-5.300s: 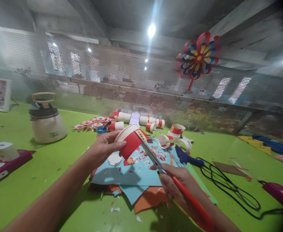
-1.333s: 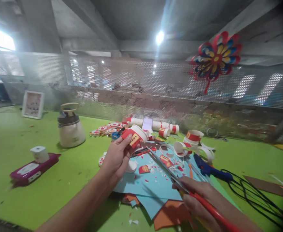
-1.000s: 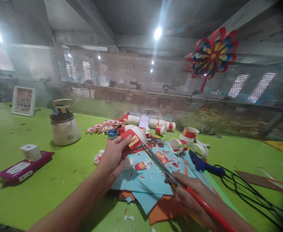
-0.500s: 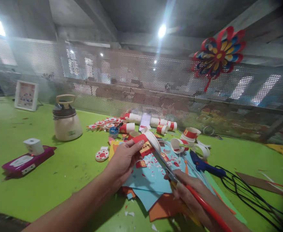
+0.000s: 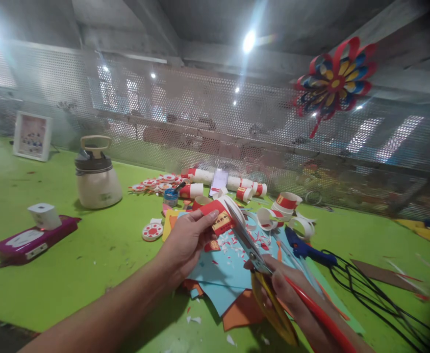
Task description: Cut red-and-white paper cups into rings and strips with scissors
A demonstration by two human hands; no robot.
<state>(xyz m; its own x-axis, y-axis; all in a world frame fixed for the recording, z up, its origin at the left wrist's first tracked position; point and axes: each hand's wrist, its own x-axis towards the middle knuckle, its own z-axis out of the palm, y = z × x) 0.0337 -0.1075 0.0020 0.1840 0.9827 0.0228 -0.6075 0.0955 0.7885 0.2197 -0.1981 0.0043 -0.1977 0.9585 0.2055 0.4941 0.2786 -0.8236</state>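
My left hand point(image 5: 190, 238) pinches a red and white paper cup piece point(image 5: 220, 220) with gold print, its white rim turned away from me. My right hand point(image 5: 284, 289) holds scissors point(image 5: 251, 252) with a yellow handle loop; their blades reach to the cup's rim. A red pen-like rod point(image 5: 316, 311) also lies along the right hand. Beneath the hands are light blue paper sheets point(image 5: 218, 269) scattered with small red and white scraps, and orange paper point(image 5: 242, 311) sticks out at the front.
A blue glue gun point(image 5: 310, 252) with a black cord lies at the right. Cut cups point(image 5: 286, 203), a blue jar point(image 5: 170, 197) and a phone point(image 5: 219, 182) stand behind. Left are a jug point(image 5: 99, 184) and a purple power strip point(image 5: 34, 242).
The scissor blades have opened wider at the cup rim, and the yellow handle loop has swung down into clearer view. The whole view has shifted slightly.
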